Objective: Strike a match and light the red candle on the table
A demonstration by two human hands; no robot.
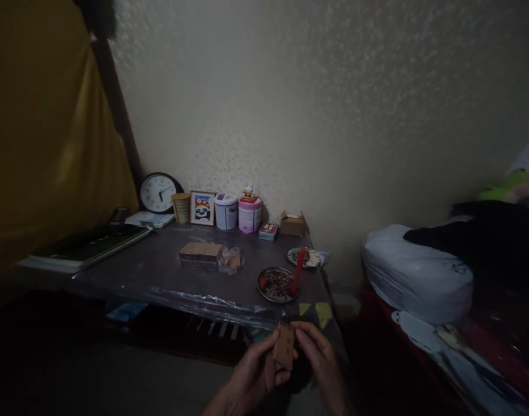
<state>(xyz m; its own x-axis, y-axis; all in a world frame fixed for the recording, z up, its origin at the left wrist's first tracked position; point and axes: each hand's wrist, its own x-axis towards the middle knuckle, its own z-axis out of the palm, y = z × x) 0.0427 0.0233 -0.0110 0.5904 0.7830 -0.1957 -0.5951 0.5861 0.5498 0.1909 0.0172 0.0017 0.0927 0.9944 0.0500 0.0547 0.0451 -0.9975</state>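
Observation:
A small brown cardboard box (pixel 283 348), with dark marks on its face, is held tilted in front of the table's near edge. My left hand (pixel 256 370) grips it, thumb along its left side and fingers beneath. With bent fingertips, my right hand (pixel 320 359) pinches its upper right edge. Beyond my hands, a round metal plate (pixel 266 297) holds dark and pale small bits, with a red spoon-like tool (pixel 298 271) leaning on it. A second plate (pixel 291 252) behind carries similar bits and several pale sticks (pixel 313 258).
On the plastic-covered table (pixel 151 266) lie a stack of brown pieces (pixel 200 252) and a clear plastic bag (pixel 229 260). Along the wall stand a clock (pixel 158 193), a panda picture (pixel 202 208), tubs (pixel 249 216) and an open carton (pixel 292 223). A white bundle (pixel 414 271) lies right.

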